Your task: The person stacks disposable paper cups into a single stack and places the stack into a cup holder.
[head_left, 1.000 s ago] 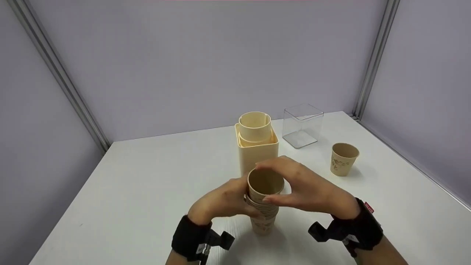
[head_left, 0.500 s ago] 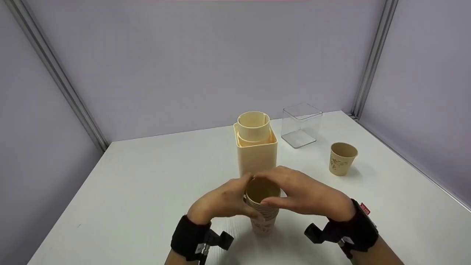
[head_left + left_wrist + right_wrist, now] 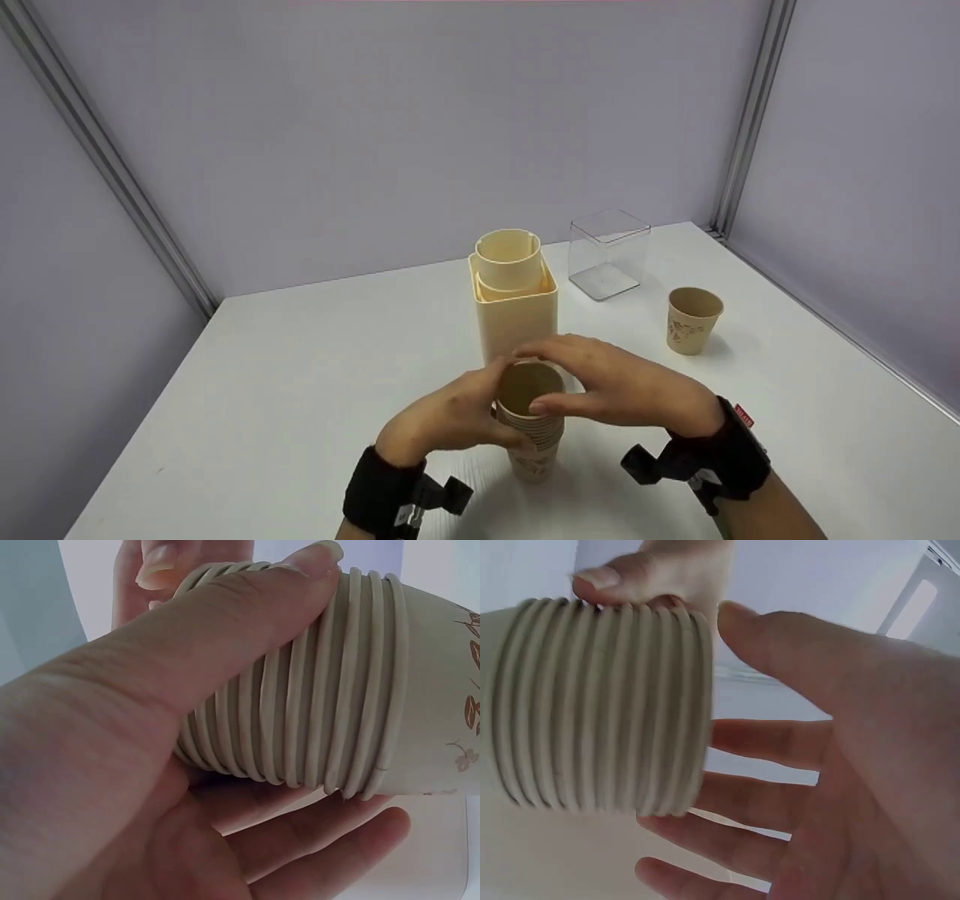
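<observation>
2 hands meet at the cup stack (image 3: 531, 431) standing on the table (image 3: 300, 390): left hand (image 3: 442, 416) gripping its rims, right hand (image 3: 622, 390) loosely spread beside the top, so a sideways tug could topple it.

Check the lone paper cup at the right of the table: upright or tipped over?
Upright. The lone paper cup stands on its base on the white table, open mouth up, apart from both hands. Whether it holds anything cannot be told.

White table (image 3: 300, 390), lilac panel walls (image 3: 390, 127)
</observation>
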